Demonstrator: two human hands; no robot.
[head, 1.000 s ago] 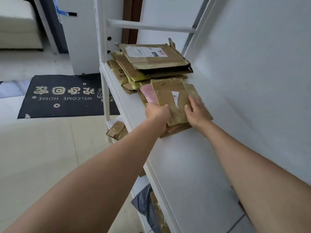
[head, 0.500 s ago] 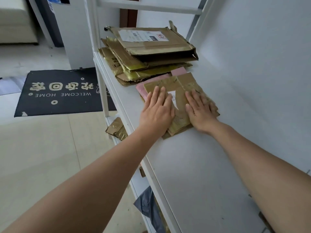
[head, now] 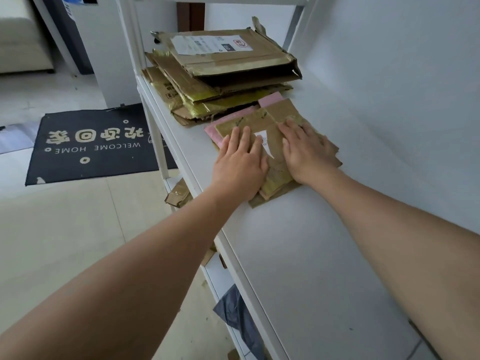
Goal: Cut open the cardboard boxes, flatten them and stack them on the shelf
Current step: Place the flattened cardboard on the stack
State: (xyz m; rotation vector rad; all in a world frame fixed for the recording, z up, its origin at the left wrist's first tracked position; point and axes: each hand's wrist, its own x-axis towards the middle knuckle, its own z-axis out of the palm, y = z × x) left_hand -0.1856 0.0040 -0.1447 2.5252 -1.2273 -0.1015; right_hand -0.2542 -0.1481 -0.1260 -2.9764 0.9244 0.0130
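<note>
Both my hands lie palm down on the small stack of flattened boxes on the white shelf. Left hand: fingers straight and together, pressing flat on the left half of the top piece, nothing gripped. Right hand: fingers straight, slightly spread, pressing flat on the right half, nothing gripped. Between the two hands a white label shows on the top brown piece.

The small stack holds several brown cardboard layers with shiny tape; a pink sheet pokes out at its left edge and again at its far end. Lower layers stick out toward me past the wrists.

Just beyond it, farther along the same shelf, sits a larger pile of flattened boxes, fanned out unevenly, gold-taped edges visible. Its top piece carries a white shipping label. The near edge of the large pile meets the far end of the small stack; I cannot tell whether they overlap.

On a lower shelf level, a crumpled bit of cardboard shows past the shelf edge, and a dark grey bag hangs nearer to me. On the tiled floor to the left lies a black doormat printed "WELCOME HOME".
</note>
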